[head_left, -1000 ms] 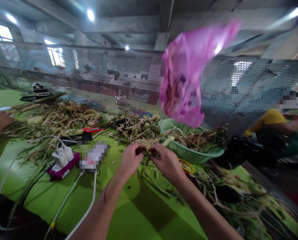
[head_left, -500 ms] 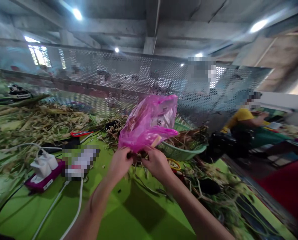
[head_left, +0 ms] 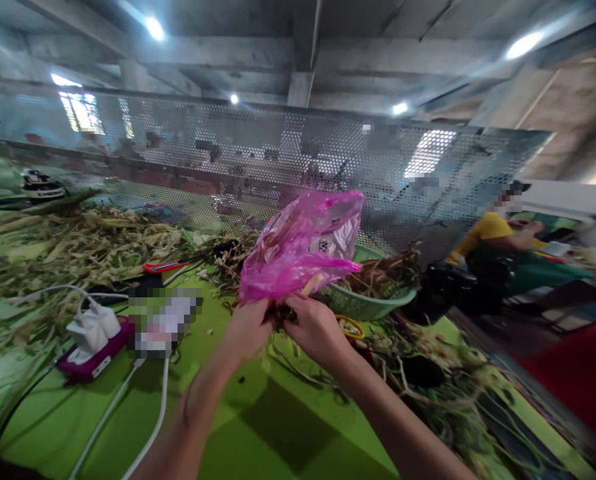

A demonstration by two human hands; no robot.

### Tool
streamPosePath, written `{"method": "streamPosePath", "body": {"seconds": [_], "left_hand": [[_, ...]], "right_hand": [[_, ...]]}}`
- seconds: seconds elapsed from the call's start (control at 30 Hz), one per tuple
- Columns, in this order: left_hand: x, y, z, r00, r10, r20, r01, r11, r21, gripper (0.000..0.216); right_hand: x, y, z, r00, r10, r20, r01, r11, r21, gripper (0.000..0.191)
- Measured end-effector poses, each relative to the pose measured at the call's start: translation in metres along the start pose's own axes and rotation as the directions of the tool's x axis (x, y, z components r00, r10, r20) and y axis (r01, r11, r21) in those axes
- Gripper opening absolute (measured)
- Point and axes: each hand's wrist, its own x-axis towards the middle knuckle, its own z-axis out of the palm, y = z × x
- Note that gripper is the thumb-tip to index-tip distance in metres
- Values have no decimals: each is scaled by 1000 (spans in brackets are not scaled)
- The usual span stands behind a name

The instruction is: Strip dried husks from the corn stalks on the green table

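Observation:
A crumpled pink plastic bag [head_left: 298, 260] with dark print stands puffed up above the green table. My left hand [head_left: 251, 328] is closed on the near left part of the bag, its fingertips turned inward and partly hidden. Close beside it, my right hand [head_left: 314, 327] is closed at the near right part of the bag, thumb and fingers pinched. Dark dried plant bits [head_left: 280, 315] show between the two hands. A pale flat strip [head_left: 312, 285] sticks up against the bag above my right hand.
Behind the bag stands a green plastic basket [head_left: 373, 303] of dried plants. Dried leaves [head_left: 98, 247] lie left, stems [head_left: 443, 373] right. A purple power strip [head_left: 95, 357], a blurred-out phone-like object [head_left: 171, 323] and a red cutter [head_left: 165, 267] lie left. A person in yellow [head_left: 488, 230] sits far right.
My left hand has shifted slightly right, nearer my right hand. The bag's top has leaned a little to the right. The view has moved slightly.

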Motion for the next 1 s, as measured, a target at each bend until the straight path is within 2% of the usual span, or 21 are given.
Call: {"method": "streamPosePath", "body": {"seconds": [0.1, 0.27, 0.37, 0.43, 0.5, 0.57, 0.63, 0.67, 0.7, 0.73, 0.8, 0.87, 0.93, 1.0], "left_hand": [[-1, 0, -1, 1000, -24, 13, 24, 999, -36, 17], [-3, -2, 0, 996, -72, -45, 69, 996, -61, 17], [-1, -2, 4, 999, -52, 2, 52, 991, -122, 14], [1, -2, 3, 998, -54, 15, 55, 984, -170, 15], [2, -1, -2, 996, -85, 0, 82, 955, -286, 15], [2, 1, -12, 989, -144, -43, 103, 860, -500, 14], [0, 4, -25, 965, -221, -142, 44, 668, -743, 14], [-1, 5, -31, 940, -266, -214, -32, 555, -831, 14], [-1, 6, -38, 908, -308, -284, -122, 454, -883, 14], [-2, 6, -43, 872, -347, -346, -207, 378, -902, 14], [-2, 5, -50, 809, -400, -430, -328, 299, -896, 17], [-1, 4, -52, 777, -426, -463, -374, 280, -884, 20], [0, 3, -51, 762, -447, -470, -380, 280, -882, 20], [0, 3, -49, 745, -469, -474, -381, 285, -880, 20]], "right_hand": [[3, 2, -5, 1000, 16, -1, -16, 1000, 17, 12], [4, 4, -5, 999, 29, -28, -29, 1000, 0, 12], [3, 0, -6, 999, 29, -45, -31, 999, -30, 13], [1, -3, -13, 999, 20, -37, -19, 999, 43, 15], [0, -6, -27, 999, -11, -42, 20, 975, 220, 23], [-1, -5, -46, 991, 3, -133, 54, 903, 425, 33], [2, 1, -61, 952, 115, -283, 64, 832, 552, 30], [5, 6, -65, 925, 169, -341, 60, 820, 569, 27], [10, 10, -66, 912, 188, -366, 48, 835, 549, 25], [17, 15, -64, 920, 167, -354, 29, 872, 488, 24], [34, 20, -51, 972, 33, -232, 31, 963, 267, 33], [52, 20, -31, 990, -79, -116, 85, 995, 48, 51], [69, 16, -10, 987, -142, -73, 138, 989, -49, 62], [86, 10, 4, 989, -128, -72, 124, 990, -62, 47]]}}
